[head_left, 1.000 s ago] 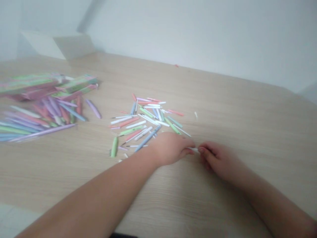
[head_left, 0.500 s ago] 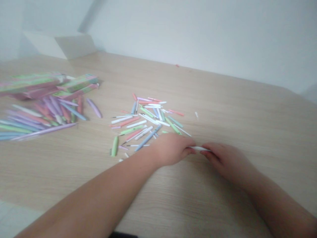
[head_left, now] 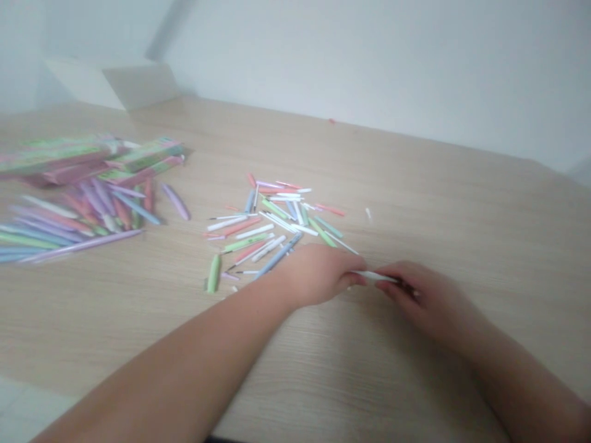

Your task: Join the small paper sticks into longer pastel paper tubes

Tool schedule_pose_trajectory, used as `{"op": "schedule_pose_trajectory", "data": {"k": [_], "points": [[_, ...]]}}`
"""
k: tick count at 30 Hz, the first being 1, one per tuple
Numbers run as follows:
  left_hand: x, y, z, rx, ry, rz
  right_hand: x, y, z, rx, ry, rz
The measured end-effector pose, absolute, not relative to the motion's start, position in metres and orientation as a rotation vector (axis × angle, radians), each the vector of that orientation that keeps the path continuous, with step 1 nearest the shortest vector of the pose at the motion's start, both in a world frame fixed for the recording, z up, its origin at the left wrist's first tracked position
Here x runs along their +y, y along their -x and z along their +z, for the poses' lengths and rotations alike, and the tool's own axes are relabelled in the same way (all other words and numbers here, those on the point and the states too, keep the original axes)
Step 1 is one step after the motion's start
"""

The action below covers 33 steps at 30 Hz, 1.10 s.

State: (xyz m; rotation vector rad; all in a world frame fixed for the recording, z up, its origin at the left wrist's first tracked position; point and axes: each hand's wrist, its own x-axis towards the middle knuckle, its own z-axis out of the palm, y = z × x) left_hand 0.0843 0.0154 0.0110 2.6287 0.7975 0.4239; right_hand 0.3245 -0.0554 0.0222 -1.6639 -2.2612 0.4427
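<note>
My left hand (head_left: 318, 274) and my right hand (head_left: 427, 298) rest low over the wooden table (head_left: 438, 203), fingertips facing each other. Between them runs a thin white pen part (head_left: 376, 276); each hand pinches one end of it. Just beyond my left hand lies a scattered heap of pastel pen parts (head_left: 272, 218): white refills, and pink, green and blue barrels. A single green barrel (head_left: 213, 273) lies at the heap's near left.
A larger pile of pastel pens (head_left: 78, 218) lies at the left, with flat pink-and-green boxes (head_left: 138, 157) behind it. A white box (head_left: 133, 83) stands at the far left by the wall. A tiny white piece (head_left: 368, 213) lies apart.
The hands have drawn slightly apart, and more of the white part shows between them. My right hand has shifted a little to the right.
</note>
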Motion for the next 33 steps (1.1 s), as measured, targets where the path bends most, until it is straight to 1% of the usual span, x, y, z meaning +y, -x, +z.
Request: {"op": "schedule_pose_trajectory", "data": {"k": [3, 5, 6, 9, 14, 16, 18, 21, 23, 25, 28, 30, 33], "points": [[0.014, -0.084, 0.012, 0.812, -2.597, 0.381, -0.057, -0.324, 0.021, -2.452, 1.600, 0.135], [0.012, -0.086, 0.012, 0.864, -2.610, 0.315, -0.058, -0.324, 0.020, -2.506, 1.621, 0.098], [0.011, -0.087, 0.013, 0.888, -2.629, 0.282, -0.058, -0.323, 0.020, -2.522, 1.636, 0.138], [0.008, -0.092, 0.014, 0.889, -2.737, 0.238, -0.057, -0.324, 0.020, -2.483, 1.680, 0.426], [0.006, -0.096, 0.012, 0.779, -2.875, 0.261, -0.054, -0.326, 0.023, -2.190, 1.749, 1.007], [0.006, -0.095, 0.013, 0.752, -2.884, 0.276, -0.053, -0.326, 0.023, -2.043, 1.750, 1.168], [0.009, -0.091, 0.013, 0.724, -2.842, 0.359, -0.053, -0.325, 0.023, -1.911, 1.743, 1.256], [0.014, -0.086, 0.015, 0.756, -2.520, 0.712, -0.055, -0.320, 0.021, -1.655, 1.731, 1.344], [0.017, -0.086, 0.016, 0.830, -2.077, 0.958, -0.056, -0.313, 0.021, -1.457, 1.696, 1.401], [0.018, -0.090, 0.017, 0.810, -1.566, 1.090, -0.059, -0.304, 0.021, -1.308, 1.655, 1.441], [0.014, -0.100, 0.019, 0.596, -0.975, 1.076, -0.064, -0.288, 0.018, -1.184, 1.630, 1.508], [0.010, -0.104, 0.023, 0.495, -0.753, 0.984, -0.067, -0.278, 0.015, -1.167, 1.580, 1.587], [0.008, -0.104, 0.028, 0.448, -0.570, 0.911, -0.070, -0.269, 0.008, -1.250, 1.419, 1.699]]}}
